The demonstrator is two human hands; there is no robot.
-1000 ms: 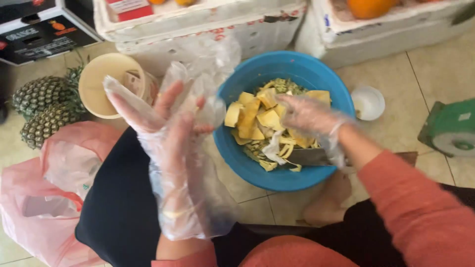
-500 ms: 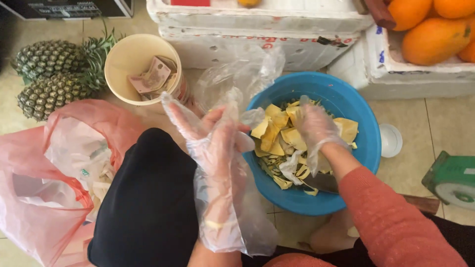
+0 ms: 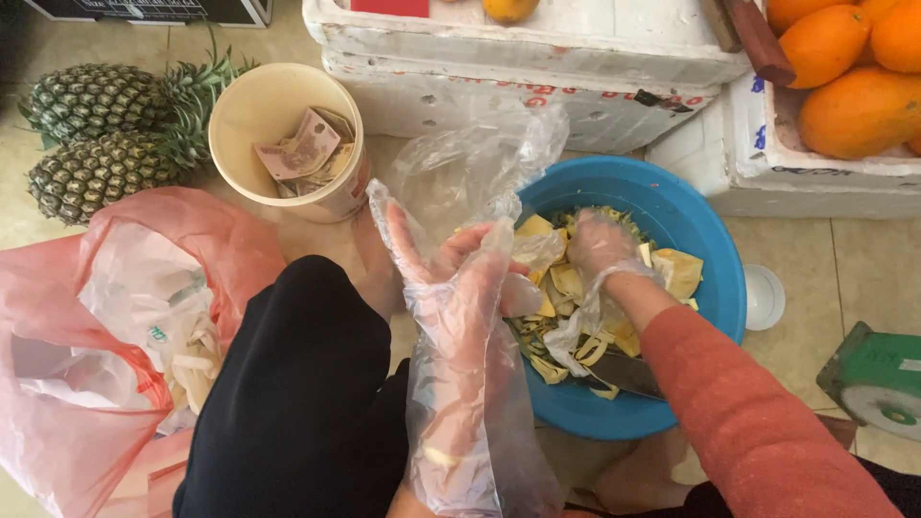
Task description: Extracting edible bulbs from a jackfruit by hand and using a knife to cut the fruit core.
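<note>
My left hand [image 3: 451, 288] wears a loose clear plastic glove. Its fingers are spread, palm up, at the left rim of a blue bowl [image 3: 715, 288]. A crumpled clear plastic bag [image 3: 480, 158] stands just beyond its fingertips, touching them. My right hand [image 3: 600, 251], also gloved and in an orange-red sleeve, reaches into the bowl. Its fingers curl over yellow fruit peel pieces [image 3: 676, 270]. A dark knife blade [image 3: 628, 372] lies in the bowl under my right wrist.
Two pineapples [image 3: 91, 134] lie at the top left beside a cream tub [image 3: 251, 115] holding banknotes. A pink plastic bag [image 3: 58, 317] with scraps sits at left. White foam boxes [image 3: 537, 58] with orange fruit [image 3: 854, 105] stand behind. A green scale [image 3: 878, 384] and a small white cup [image 3: 765, 297] are at right.
My left hand has dropped lower and closer to the bowl's rim. My right hand stays in the bowl, shifting among the peel pieces. The view has tilted toward the foam boxes.
</note>
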